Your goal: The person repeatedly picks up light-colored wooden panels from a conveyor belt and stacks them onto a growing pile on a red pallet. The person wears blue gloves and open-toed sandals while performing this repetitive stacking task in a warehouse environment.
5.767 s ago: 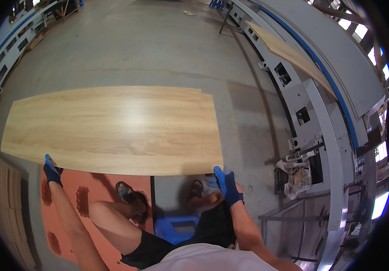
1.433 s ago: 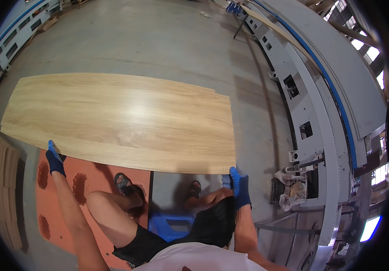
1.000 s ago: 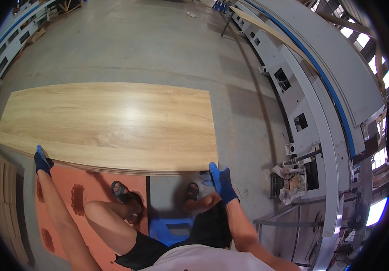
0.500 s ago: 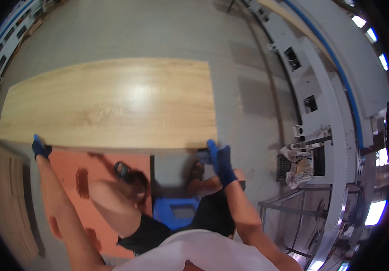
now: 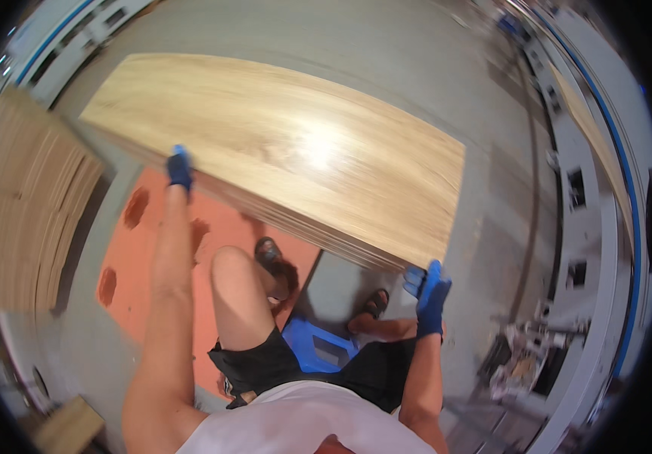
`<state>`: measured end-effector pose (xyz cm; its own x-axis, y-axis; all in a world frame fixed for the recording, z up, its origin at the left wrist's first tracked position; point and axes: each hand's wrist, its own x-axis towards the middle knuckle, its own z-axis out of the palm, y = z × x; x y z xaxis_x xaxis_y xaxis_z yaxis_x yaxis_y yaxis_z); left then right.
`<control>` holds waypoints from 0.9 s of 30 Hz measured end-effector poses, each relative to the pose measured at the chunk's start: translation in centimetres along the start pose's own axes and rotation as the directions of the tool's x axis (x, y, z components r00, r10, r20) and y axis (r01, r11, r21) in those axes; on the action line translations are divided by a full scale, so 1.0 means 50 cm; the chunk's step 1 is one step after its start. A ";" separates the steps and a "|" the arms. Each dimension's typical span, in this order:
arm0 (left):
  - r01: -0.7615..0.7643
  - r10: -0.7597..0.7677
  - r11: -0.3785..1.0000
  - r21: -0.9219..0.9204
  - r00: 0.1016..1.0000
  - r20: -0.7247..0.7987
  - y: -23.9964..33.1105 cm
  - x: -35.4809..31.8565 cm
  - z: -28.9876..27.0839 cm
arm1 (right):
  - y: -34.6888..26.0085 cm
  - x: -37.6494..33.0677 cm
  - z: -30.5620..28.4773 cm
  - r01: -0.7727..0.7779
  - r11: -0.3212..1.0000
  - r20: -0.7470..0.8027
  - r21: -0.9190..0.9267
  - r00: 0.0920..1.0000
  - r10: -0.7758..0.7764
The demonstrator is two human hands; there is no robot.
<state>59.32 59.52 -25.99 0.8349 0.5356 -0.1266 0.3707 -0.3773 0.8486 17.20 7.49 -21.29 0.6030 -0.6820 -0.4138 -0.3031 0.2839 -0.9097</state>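
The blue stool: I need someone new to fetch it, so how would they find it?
Start from the big wood-grain panel held in both gloved hands, then look down beneath its near edge. There, by the orange mat, sits the blue stool, a small blue plastic square between the person's legs.

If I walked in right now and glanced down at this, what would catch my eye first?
First, the big glossy light-wood panel stretching across the middle, with a bright glare spot on it. The left hand in a blue glove grips its near edge and the right hand in a blue glove holds its near right corner. Below it, an orange floor mat and a small blue plastic stool show up vividly against the grey concrete floor.
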 end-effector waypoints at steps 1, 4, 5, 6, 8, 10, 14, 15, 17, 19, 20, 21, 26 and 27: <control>0.030 -0.030 0.999 -0.037 0.999 0.017 0.004 -0.060 0.037 | -0.030 -0.030 0.011 -0.007 0.999 -0.041 0.047 0.999 0.009; -0.106 0.112 0.970 0.218 0.994 -0.018 0.059 -0.209 0.098 | -0.029 -0.046 -0.004 0.006 0.995 -0.044 0.098 0.999 -0.002; -0.150 0.148 0.968 0.203 0.989 0.028 0.072 -0.254 0.111 | -0.028 -0.047 -0.011 0.014 0.997 -0.036 0.077 0.999 -0.011; -0.153 0.154 0.961 0.229 0.988 0.014 0.070 -0.273 0.117 | -0.027 -0.046 -0.010 0.019 0.998 -0.012 0.060 1.000 -0.018; -0.101 0.101 0.988 0.117 0.995 0.008 0.094 -0.339 0.123 | -0.016 -0.037 -0.022 0.024 0.999 -0.013 0.027 1.000 -0.024; -0.103 0.083 0.976 0.193 0.990 0.111 0.077 -0.353 0.110 | -0.011 -0.034 -0.004 0.033 0.997 0.038 0.063 0.999 -0.035; -0.202 0.160 0.978 0.044 0.877 0.454 0.035 -0.490 0.142 | 0.033 0.003 -0.048 -0.060 0.976 0.181 0.208 0.983 0.022; -0.123 0.107 0.992 -0.015 0.791 0.603 0.050 -0.559 0.151 | 0.033 0.001 -0.071 -0.096 0.964 0.190 0.250 0.981 0.049; 0.046 0.057 0.992 -0.116 0.658 0.751 0.079 -0.703 0.150 | 0.056 -0.002 -0.116 -0.155 0.911 0.238 0.382 0.969 0.065; 0.036 0.095 0.992 -0.121 0.422 0.902 0.061 -0.794 0.139 | 0.037 -0.037 -0.122 -0.168 0.944 0.253 0.284 0.963 0.095; 0.086 0.063 0.992 -0.096 0.331 0.942 0.071 -0.850 0.132 | 0.034 -0.054 -0.140 -0.174 0.938 0.278 0.300 0.957 0.089; 0.132 0.029 0.989 -0.062 0.243 0.970 0.089 -0.905 0.127 | 0.029 -0.068 -0.160 -0.182 0.932 0.308 0.313 0.948 0.082; 0.111 0.091 0.990 -0.083 -0.067 0.994 0.166 -1.085 0.139 | 0.049 -0.103 -0.279 -0.124 0.873 0.205 0.472 0.978 0.029; 0.125 0.111 0.988 -0.095 -0.131 0.985 0.195 -1.115 0.141 | 0.052 -0.108 -0.302 -0.114 0.855 0.192 0.506 0.981 0.017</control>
<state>19.26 20.64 -14.28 0.3325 -0.8564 -0.3950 0.4315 -0.2342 0.8712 1.99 1.75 -20.89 0.7280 -0.5352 -0.4284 0.0455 0.6613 -0.7488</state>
